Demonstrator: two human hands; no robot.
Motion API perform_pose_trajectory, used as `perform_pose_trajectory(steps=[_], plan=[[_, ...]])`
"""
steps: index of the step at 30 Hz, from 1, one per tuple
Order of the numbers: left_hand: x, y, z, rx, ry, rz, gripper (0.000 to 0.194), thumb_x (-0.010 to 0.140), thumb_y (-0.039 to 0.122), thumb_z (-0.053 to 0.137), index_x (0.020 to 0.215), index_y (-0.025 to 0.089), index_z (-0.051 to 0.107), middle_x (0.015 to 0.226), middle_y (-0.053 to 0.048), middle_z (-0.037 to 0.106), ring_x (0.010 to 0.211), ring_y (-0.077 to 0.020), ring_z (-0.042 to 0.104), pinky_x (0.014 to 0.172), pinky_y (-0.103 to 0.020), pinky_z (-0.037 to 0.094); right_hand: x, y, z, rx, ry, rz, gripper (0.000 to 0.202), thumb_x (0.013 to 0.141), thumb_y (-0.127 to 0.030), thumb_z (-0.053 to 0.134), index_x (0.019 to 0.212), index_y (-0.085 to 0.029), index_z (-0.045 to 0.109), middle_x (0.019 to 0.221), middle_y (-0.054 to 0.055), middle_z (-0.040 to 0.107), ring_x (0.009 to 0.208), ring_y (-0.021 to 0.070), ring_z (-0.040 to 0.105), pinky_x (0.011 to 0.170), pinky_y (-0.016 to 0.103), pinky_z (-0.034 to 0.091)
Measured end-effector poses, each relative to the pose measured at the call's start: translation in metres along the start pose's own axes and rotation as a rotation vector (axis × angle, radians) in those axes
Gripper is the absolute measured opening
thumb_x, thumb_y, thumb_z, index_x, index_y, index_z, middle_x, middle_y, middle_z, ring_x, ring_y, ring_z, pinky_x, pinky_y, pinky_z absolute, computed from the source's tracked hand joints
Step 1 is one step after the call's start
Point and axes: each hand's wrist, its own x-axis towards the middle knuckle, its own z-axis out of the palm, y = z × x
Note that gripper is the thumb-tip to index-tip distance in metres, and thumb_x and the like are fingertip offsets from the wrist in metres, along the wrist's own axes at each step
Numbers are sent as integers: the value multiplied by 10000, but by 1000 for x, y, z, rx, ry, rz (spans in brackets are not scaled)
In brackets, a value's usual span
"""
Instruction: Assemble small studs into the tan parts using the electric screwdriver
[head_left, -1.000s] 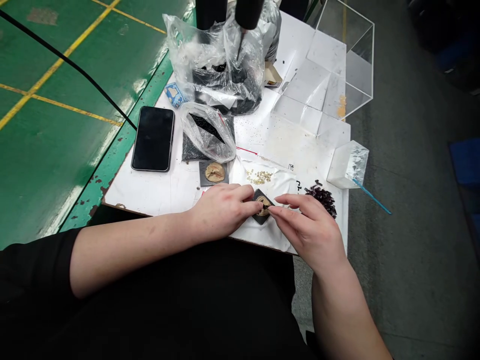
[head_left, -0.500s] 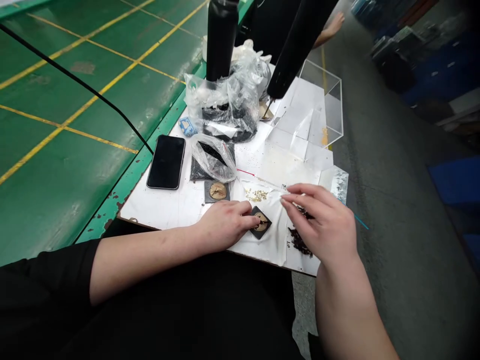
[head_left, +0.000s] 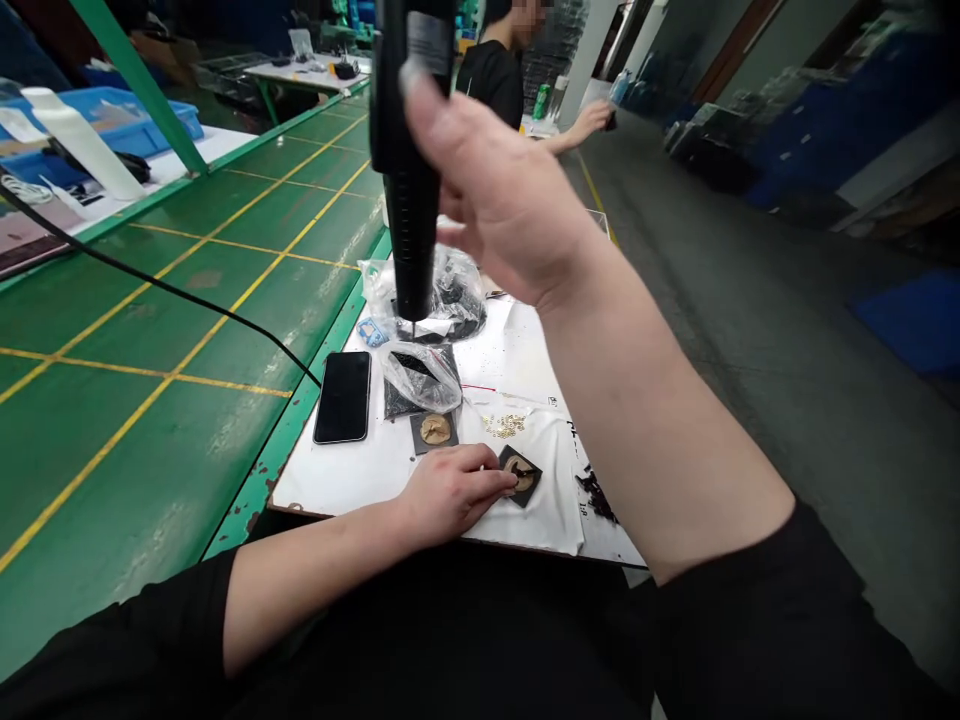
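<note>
My right hand (head_left: 499,190) is raised at the black electric screwdriver (head_left: 414,235), its thumb along the near side and its fingers curled round the far side. The driver hangs upright, its thin bit pointing down over the plastic bags. On the white cloth, my left hand (head_left: 457,490) is closed, fingertips on a small dark part (head_left: 523,470) that lies on the tan round centre of a black square block (head_left: 529,490). Tiny brass-coloured rings (head_left: 505,426) are scattered just beyond. A second block with a tan disc (head_left: 435,430) sits to the left.
A phone (head_left: 343,397) lies at the board's left. An opened clear bag (head_left: 421,377) of black bits and a bigger crumpled bag (head_left: 457,290) stand behind. Dark small parts (head_left: 596,495) are heaped at right. A cable (head_left: 172,300) crosses the green bench; a co-worker (head_left: 495,80) is beyond.
My right hand has gone up from above the cloth to the screwdriver, which has moved left in view. The view has tilted up. My left hand stays at the block.
</note>
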Motion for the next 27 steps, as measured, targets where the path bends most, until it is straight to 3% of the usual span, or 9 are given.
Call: perform_pose_trajectory(steps=[2,3,6,7,9,12,17,21,27], plan=[[0,0,-2,-39,9,-8,314,1158,358,579,1178,230,865,997,-68,775,828,-125,752,766,-226,619,0,2,10,213,-180,-80,302,1087,-572,669,1185,-287,652,1139,-75,760,1157,123,742,972,269,639],[1,0,-3,-70,17,-17,306,1155,360,592,1166,224,865,999,-70,778,835,-127,758,770,-226,622,-2,5,13,293,-229,-114,381,980,-589,825,1131,-291,642,1066,-90,745,1091,116,731,950,269,646],[4,0,-7,-214,50,-52,263,1127,374,664,1106,201,862,999,-80,786,858,-140,776,795,-243,637,-23,12,13,372,-209,-136,683,662,-662,1046,1047,-294,619,904,-119,650,867,87,627,762,245,626],[5,0,-8,-269,64,-65,253,1113,378,692,1076,190,857,994,-85,786,861,-145,778,803,-253,644,-35,12,12,380,-174,-110,670,670,-683,1033,1014,-284,618,859,-110,615,804,86,587,700,248,603],[8,-1,-11,-370,92,-92,233,1087,371,738,1017,171,837,976,-90,784,856,-151,775,804,-267,651,-62,12,10,391,-126,-13,559,813,-721,924,1000,-277,640,802,-84,570,714,102,561,648,284,585],[13,-3,-14,-451,141,-129,197,1046,337,797,950,166,804,937,-76,779,835,-147,759,767,-258,630,-107,11,9,396,59,66,536,838,-688,913,1113,-305,658,843,-59,627,704,148,653,676,341,605],[15,-5,-16,-506,167,-146,149,1028,293,820,954,168,789,907,-63,781,823,-142,743,746,-250,591,-163,22,16,429,378,38,401,939,-613,828,1214,-373,661,692,-77,567,497,158,541,492,344,502],[15,-6,-17,-530,139,-124,82,1029,235,809,989,167,786,957,-78,811,893,-157,775,800,-259,607,-183,28,17,500,434,-29,425,903,-658,857,1178,-383,686,667,-80,559,453,139,510,442,321,471],[17,-8,-17,-520,134,-93,51,1028,227,806,1017,177,805,952,-75,814,877,-156,779,807,-241,606,-188,33,18,560,435,-95,440,894,-670,847,1171,-364,695,648,-82,567,414,124,468,421,297,451]])
